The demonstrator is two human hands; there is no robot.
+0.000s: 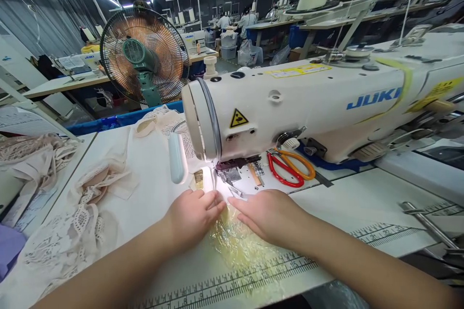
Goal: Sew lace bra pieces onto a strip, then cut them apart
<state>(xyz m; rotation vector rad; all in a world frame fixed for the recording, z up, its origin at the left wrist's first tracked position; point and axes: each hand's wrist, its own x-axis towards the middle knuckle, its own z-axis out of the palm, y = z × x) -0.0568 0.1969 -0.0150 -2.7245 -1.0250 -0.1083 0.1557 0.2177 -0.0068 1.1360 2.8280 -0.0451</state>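
My left hand (pixel 195 213) has its fingers closed at the near end of a narrow pale fabric strip (pixel 208 179), which runs toward the needle area of a white sewing machine (pixel 250 111). My right hand (pixel 270 212) lies low on the bed, fingers stretched toward the left hand's fingertips. Just beyond those fingers is a thin metal piece (pixel 235 190); whether the hand touches it I cannot tell. Crinkled, yellowish clear film (pixel 241 239) covers the table under both hands. The strip's far end is hidden beneath the machine head.
Red-and-orange-handled scissors (pixel 290 169) lie on the machine bed. A pale lamp (pixel 176 158) stands left of the needle. Beige lace garments (pixel 85 217) spread over the left side. Printed rulers (pixel 224 289) mark the front edge. Behind stands a large fan (pixel 145 53); people work farther back.
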